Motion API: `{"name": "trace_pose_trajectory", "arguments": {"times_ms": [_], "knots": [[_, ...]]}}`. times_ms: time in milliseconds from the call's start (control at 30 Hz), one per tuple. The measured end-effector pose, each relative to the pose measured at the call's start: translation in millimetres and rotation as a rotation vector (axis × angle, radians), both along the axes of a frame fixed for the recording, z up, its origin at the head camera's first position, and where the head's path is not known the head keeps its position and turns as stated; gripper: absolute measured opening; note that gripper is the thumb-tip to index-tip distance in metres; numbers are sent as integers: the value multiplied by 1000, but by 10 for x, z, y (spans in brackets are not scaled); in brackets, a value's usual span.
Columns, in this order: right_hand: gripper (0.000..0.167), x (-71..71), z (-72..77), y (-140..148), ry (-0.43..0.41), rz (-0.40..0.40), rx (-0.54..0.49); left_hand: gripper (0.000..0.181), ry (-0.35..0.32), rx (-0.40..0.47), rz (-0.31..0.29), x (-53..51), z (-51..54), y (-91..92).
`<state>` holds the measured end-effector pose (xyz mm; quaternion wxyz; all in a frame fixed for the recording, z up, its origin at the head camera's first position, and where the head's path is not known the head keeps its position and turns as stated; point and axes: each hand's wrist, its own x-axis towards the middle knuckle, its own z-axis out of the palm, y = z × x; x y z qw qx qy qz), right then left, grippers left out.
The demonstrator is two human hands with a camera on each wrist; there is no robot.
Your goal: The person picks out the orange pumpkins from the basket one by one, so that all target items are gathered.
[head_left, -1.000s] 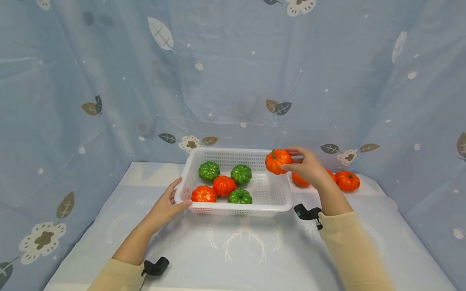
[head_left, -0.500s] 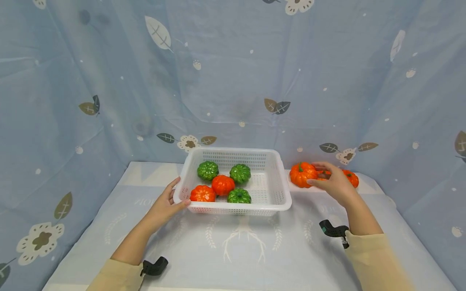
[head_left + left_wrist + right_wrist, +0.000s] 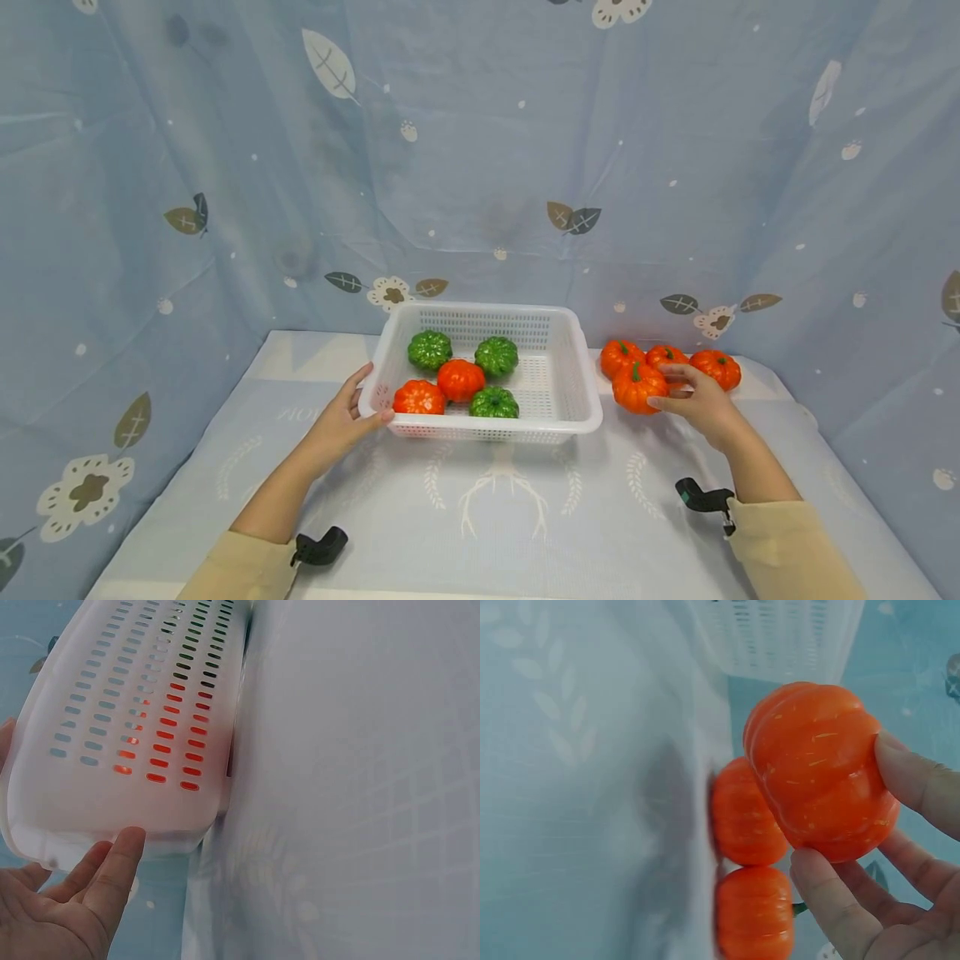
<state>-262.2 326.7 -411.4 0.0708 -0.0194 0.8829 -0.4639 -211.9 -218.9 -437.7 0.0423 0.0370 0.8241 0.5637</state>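
Observation:
My right hand (image 3: 705, 406) pinches an orange pumpkin (image 3: 639, 388) between thumb and fingers, right of the basket. The right wrist view shows that pumpkin (image 3: 821, 772) held above others on the table. Behind and beside it are three more orange pumpkins, one at the far right (image 3: 716, 369). My left hand (image 3: 335, 422) grips the left end of the white basket (image 3: 491, 427), its thumb on the near rim; the left wrist view shows fingers against the basket wall (image 3: 112, 802). Inside the basket lie two red-orange pumpkins (image 3: 461, 381) and three green ones (image 3: 497, 357).
A pale patterned cloth covers the table (image 3: 502, 517). Blue printed fabric (image 3: 480, 167) hangs behind the basket and on both sides. A black device (image 3: 321, 547) is fixed at the left wrist and another (image 3: 703, 497) at the right.
My right hand has moved right from above the basket's right end with the orange pumpkin, then nearer the table's front, in front of the other orange ones. The left hand keeps its place on the basket.

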Motion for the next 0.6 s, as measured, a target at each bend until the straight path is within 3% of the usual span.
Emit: {"name": "trace_pose_trajectory", "arguments": {"times_ms": [267,600], "knots": [[72,-55,-191,23,19,23,-25,104,-1,-24,10,-8,-7,-2],[72,-114,-339,65,-3,-5,-50,104,8,-13,3,-8,-10,-3]]}}
